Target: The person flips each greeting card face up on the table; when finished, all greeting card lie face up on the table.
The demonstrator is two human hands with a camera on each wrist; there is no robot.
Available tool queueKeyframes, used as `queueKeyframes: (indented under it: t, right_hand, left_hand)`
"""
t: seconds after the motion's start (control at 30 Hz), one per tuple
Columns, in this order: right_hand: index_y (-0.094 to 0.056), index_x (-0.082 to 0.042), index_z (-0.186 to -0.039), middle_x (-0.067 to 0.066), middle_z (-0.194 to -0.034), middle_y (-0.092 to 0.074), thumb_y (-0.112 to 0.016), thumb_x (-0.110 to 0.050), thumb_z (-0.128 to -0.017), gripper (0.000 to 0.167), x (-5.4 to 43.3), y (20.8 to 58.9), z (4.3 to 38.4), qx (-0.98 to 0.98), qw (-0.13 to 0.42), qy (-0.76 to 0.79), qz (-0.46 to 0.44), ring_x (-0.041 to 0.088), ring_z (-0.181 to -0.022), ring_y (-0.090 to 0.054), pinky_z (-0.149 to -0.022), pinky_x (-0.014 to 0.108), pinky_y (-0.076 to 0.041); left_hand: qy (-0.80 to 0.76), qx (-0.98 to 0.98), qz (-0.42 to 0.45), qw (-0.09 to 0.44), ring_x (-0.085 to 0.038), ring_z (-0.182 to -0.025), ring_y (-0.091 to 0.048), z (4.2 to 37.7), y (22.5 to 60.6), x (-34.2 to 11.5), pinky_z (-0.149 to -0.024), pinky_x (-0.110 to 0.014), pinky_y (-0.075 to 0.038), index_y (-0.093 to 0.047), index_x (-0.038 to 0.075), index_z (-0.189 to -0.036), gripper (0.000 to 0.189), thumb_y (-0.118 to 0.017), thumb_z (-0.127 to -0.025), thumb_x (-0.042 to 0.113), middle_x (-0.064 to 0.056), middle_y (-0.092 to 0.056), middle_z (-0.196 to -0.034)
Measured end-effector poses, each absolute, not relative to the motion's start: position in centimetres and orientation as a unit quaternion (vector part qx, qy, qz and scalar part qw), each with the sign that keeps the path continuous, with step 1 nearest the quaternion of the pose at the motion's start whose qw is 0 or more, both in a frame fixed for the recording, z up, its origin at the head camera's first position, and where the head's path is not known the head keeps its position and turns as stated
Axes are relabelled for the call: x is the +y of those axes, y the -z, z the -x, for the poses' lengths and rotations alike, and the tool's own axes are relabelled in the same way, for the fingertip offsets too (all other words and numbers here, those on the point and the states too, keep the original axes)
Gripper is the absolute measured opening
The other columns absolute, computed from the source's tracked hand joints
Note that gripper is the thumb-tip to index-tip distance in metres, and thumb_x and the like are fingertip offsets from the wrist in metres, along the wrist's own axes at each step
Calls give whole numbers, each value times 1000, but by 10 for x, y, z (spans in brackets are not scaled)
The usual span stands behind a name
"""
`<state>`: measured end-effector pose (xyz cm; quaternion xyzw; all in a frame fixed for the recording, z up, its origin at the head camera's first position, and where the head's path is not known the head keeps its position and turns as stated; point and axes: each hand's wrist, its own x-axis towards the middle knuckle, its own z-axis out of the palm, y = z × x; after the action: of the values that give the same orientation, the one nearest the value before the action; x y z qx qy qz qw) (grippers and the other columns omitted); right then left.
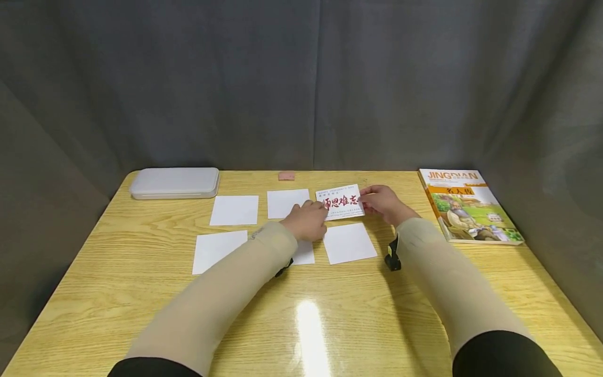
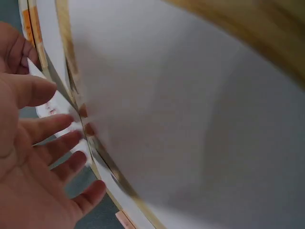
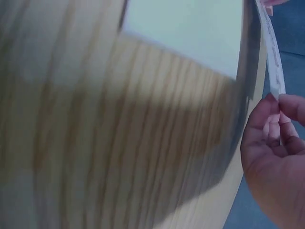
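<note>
A white card [image 1: 340, 202] with large red characters and small print is tilted up, its printed face toward me. My right hand [image 1: 382, 203] pinches its right edge between thumb and fingers, which the right wrist view shows from the side. At the card's left edge is my left hand [image 1: 306, 220], its fingers spread and loosely extended in the left wrist view, overlapping the card there. Below the card lies a blank white sheet [image 1: 349, 243]. Another blank sheet [image 1: 303, 253] is partly hidden under my left hand and forearm.
More blank sheets lie to the left: one at the back [image 1: 287, 203], another beside it [image 1: 234, 210], and one nearer [image 1: 219, 251]. A white pencil case [image 1: 175, 182] and a pink eraser [image 1: 286, 176] sit along the back edge. An illustrated book [image 1: 469, 206] lies at right.
</note>
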<state>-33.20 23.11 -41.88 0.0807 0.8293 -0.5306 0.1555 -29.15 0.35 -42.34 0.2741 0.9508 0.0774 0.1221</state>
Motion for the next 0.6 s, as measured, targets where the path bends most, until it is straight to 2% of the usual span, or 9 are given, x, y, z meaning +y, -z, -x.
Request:
queueKeyframes:
  t: [0.33, 0.4, 0.5, 0.6]
  right_hand:
    - [-63, 5, -121, 13, -108, -57, -59, -11, -101, 26, 220, 424, 340, 901, 126, 406, -90, 20, -89, -53, -72, 26, -45]
    - [-63, 4, -118, 13, -105, -57, -62, -13, -101, 24, 218, 424, 341, 911, 120, 384, -88, 21, -89, -52, -72, 28, -44]
    - [-63, 1, -104, 10, -93, -56, -66, -16, -100, 18, 212, 423, 339, 933, 109, 335, -76, 21, -82, -50, -68, 30, -41]
    - [-60, -2, -91, 8, -84, -54, -67, -19, -99, 20, 206, 421, 339, 955, 100, 270, -65, 22, -77, -49, -67, 33, -40]
  left_hand:
    - [-45, 949, -275, 147, -27, -143, -38, 285, 416, 8, -113, -53, -32, -57, 10, -147, 46, -49, -106, 29, -7, -45, -156]
    - [-45, 950, -272, 146, -26, -143, -38, 283, 414, 7, -114, -52, -31, -56, 10, -147, 46, -49, -106, 29, -7, -45, -156]
    - [-47, 951, -269, 146, -26, -144, -38, 282, 413, 6, -115, -52, -30, -56, 10, -148, 46, -49, -107, 29, -7, -44, -156]
    - [-50, 952, -266, 145, -26, -143, -38, 283, 415, 7, -115, -52, -31, -56, 10, -148, 46, -49, -106, 29, -7, -45, -156]
